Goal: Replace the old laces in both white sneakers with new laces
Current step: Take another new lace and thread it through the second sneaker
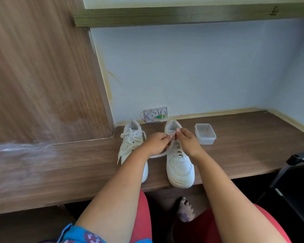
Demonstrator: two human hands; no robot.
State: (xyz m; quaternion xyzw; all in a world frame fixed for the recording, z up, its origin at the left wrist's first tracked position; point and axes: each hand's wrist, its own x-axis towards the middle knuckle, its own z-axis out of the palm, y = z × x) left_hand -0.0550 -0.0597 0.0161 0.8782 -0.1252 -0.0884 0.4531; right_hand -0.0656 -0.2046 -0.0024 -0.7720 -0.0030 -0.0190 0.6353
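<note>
Head view: seated person looking down at a wooden desk (235, 155); 2 white sneakers stand on it, toes toward the person.
Nearest: red-clad knees, a bare foot on the floor under the desk edge, both forearms reaching forward.
Right sneaker (180, 165): toe box at the near desk edge; lower eyelets look unthreaded, lace loose across the upper ones.
Lace (159, 155): 1 flat white strand runs from under the left hand toward the right sneaker's eyelets.
Left hand (156, 142): fingers curled, pinching the lace near the top of the right sneaker.
Right hand (187, 140): fingers curled at the collar by the tongue, pinching what looks like the same lace; the exact contact is hidden behind the fingers.
Left sneaker (132, 142): just beside the right one, laced, ends trailing down its left side; partly covered by the left forearm.
Step, as judged: unlacing or threading the right sneaker; cannot tell whether this lace is old or new.
Plastic container (205, 133): clear, lidless, just right of the right sneaker; contents not readable.
Far: small wall box (155, 114) at the base of a pale wall, behind the sneakers.
Risk: a sharp tug could drag the right sneaker off the near edge, since its toe sits right at the lip.
Risk: lace tip fraying or snagging in an eyelet if pulled at an angle.
</note>
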